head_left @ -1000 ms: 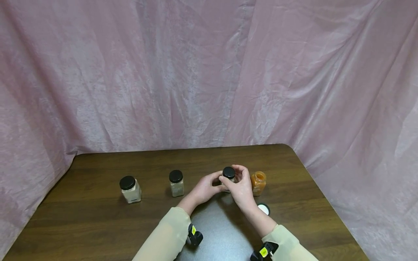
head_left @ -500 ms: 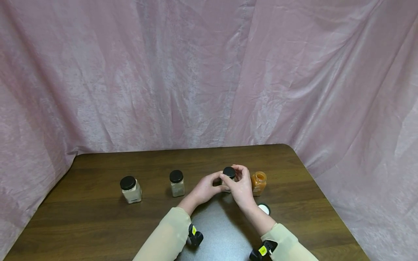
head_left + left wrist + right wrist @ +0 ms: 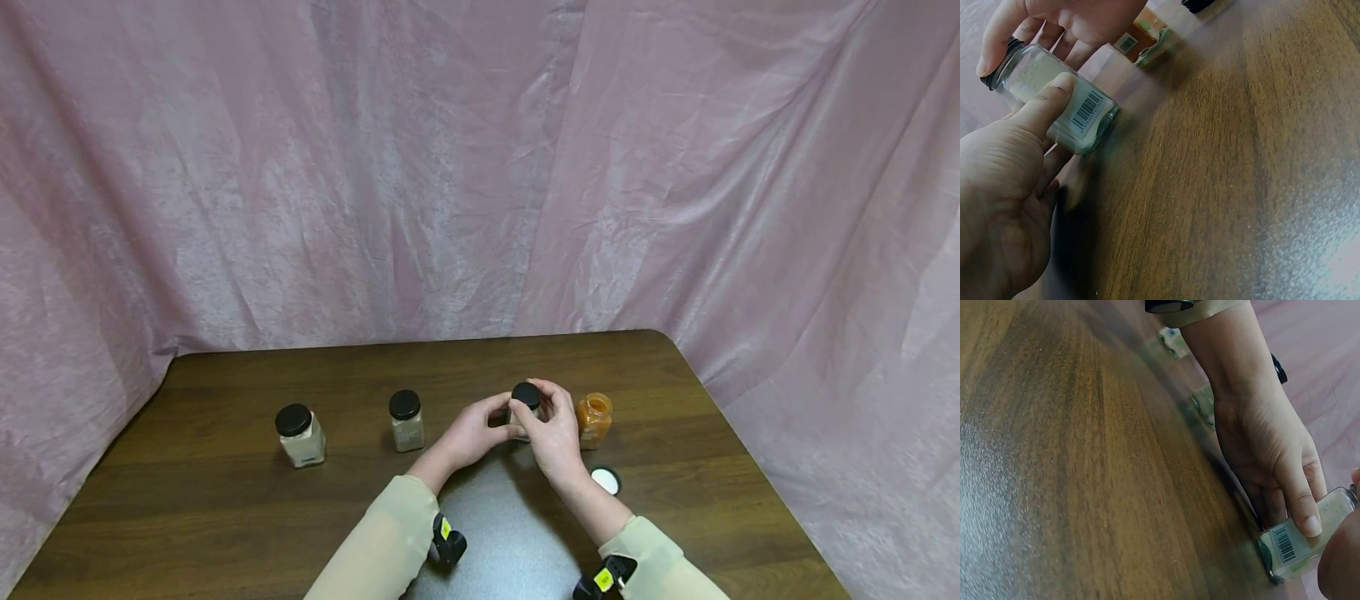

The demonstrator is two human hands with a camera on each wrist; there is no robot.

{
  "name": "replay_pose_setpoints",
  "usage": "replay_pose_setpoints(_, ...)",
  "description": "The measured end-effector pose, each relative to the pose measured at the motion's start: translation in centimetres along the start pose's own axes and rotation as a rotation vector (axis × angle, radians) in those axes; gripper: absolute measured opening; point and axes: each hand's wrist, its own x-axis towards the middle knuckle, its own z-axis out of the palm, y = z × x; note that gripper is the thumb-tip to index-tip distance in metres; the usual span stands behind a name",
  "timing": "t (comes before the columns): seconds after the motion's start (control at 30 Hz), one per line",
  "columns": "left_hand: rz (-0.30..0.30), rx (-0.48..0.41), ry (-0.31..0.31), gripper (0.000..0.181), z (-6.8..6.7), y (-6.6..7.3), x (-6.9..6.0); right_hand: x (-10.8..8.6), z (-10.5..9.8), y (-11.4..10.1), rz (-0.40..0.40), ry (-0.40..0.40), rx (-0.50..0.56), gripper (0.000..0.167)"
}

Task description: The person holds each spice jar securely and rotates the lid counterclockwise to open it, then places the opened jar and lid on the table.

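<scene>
Head view, nearest first: pale, matte sleeves (image 3: 390, 537), then a loose lid (image 3: 604, 481), white inside up, on the near right of the held jar (image 3: 1088, 103). The left hand (image 3: 467, 435) pinches the held jar's body, thumb along the glass, fingers behind; the right hand (image 3: 553, 433) has its fingers curled about the black cap (image 3: 526, 393). The held jar looks upright, smooth and flat-sided, with pale contents; whether its base bears on the table (image 3: 225, 508) I cannot tell. Should the left thumb slip on such slick glass, any twist at the cap could spin or tip it.

Just right of the held jar stands the orange jar (image 3: 593, 425), uncapped; a knock from the right hand, so near it, could spill it. Well left, in roughly the same row, are the slim jar (image 3: 407, 433) and, farther out, the wide jar (image 3: 303, 446), both glass, black-capped. Beyond the held jar, the wood-grained table ends at a velvety pink curtain (image 3: 480, 167).
</scene>
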Motion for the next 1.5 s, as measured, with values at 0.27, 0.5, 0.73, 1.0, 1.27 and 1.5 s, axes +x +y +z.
replay_pose_setpoints(0.27,0.012,-0.002,0.007,0.051,0.04,-0.03,-0.04,-0.24,-0.01,0.22,-0.021,-0.024,0.032,0.039)
replay_pose_setpoints(0.5,-0.002,-0.009,0.002,0.055,0.07,0.23,-0.15,-0.23,-0.04,0.34,-0.017,-0.046,0.026,0.039)
replay_pose_setpoints(0.73,-0.013,0.0,-0.002,0.058,0.01,0.23,-0.09,-0.16,0.01,0.28,-0.021,-0.056,0.003,0.045)
replay_pose_setpoints(1.0,-0.023,0.025,0.0,0.052,-0.19,0.07,0.05,-0.2,-0.22,0.16,-0.003,-0.086,-0.022,0.069)
replay_pose_setpoints(1.27,-0.018,0.029,0.006,0.048,-0.11,-0.03,0.12,-0.24,0.05,0.29,0.038,-0.026,0.051,0.062)
replay_pose_setpoints(1.5,-0.017,0.032,0.002,0.046,0.26,-0.23,-0.03,-0.32,-0.05,0.32,0.057,0.019,0.009,0.061)
